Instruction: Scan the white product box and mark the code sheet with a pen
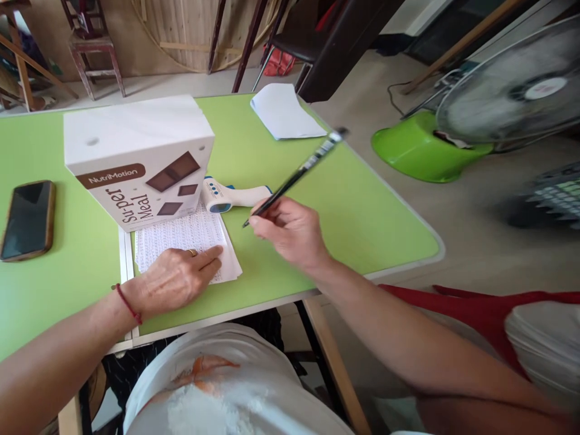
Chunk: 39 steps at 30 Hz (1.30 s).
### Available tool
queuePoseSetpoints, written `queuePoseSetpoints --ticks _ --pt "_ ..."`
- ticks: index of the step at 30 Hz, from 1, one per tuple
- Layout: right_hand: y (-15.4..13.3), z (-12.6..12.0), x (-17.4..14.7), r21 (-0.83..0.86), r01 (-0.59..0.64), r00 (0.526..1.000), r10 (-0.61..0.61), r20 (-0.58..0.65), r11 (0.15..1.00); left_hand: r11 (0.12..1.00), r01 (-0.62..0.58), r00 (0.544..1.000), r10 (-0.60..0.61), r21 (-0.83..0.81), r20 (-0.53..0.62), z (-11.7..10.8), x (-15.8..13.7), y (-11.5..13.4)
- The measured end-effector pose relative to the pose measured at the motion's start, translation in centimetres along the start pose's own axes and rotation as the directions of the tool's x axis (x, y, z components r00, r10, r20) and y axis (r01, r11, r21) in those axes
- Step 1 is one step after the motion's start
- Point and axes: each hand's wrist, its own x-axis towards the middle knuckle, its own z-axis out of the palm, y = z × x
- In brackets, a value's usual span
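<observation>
White shirtfront [222,402] lies closest; beyond, the left hand [176,280], fingers outstretched, steadies written sheets [190,232] beneath it. Rightward, the right hand [294,232] pinches a pen [297,175] (tip off the sheets); writing seems in hand, calling for the tip to shift left.

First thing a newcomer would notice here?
Probably the big white NutriMotion box, standing on the bright green table beyond the person's left hand, which rests on handwritten sheets. Next, the black pen in the right hand, slanting point-down to the right of those sheets. After that, the large round fan at the upper right, past the table's edge.
</observation>
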Motion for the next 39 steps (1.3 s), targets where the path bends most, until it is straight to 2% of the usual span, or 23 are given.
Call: queuePoseSetpoints --ticks 2,4,10,15,23,39 --pt "-0.1 0.9 -0.6 0.091 -0.083 0.994 0.076 0.073 0.992 1.0 -0.004 0.999 0.005 -0.012 0.032 0.4 -0.1 0.1" --pt "-0.2 1.6 -1.1 0.089 -0.093 0.992 0.085 0.093 0.992 1.0 0.005 0.999 -0.004 -0.012 0.045 0.3 0.0 0.3" --pt "-0.5 2.4 -1.8 -0.03 0.005 0.999 -0.004 0.035 1.0 1.0 0.016 0.994 -0.015 -0.014 0.106 -0.2 0.2 0.5" --pt "-0.1 2.4 -1.7 -0.069 0.087 0.993 -0.082 0.081 0.994 0.998 0.042 0.991 -0.036 -0.042 0.131 -0.2 0.2 0.6" --pt "0.2 2.4 -1.9 -0.089 0.125 0.988 -0.115 0.106 0.988 0.997 0.059 0.99 -0.051 -0.054 0.129 0.0 0.2 0.6" --pt "0.0 2.4 -1.9 -0.129 0.121 0.984 -0.101 0.146 0.984 0.996 0.066 0.988 -0.056 -0.06 0.142 -0.3 0.3 0.7"
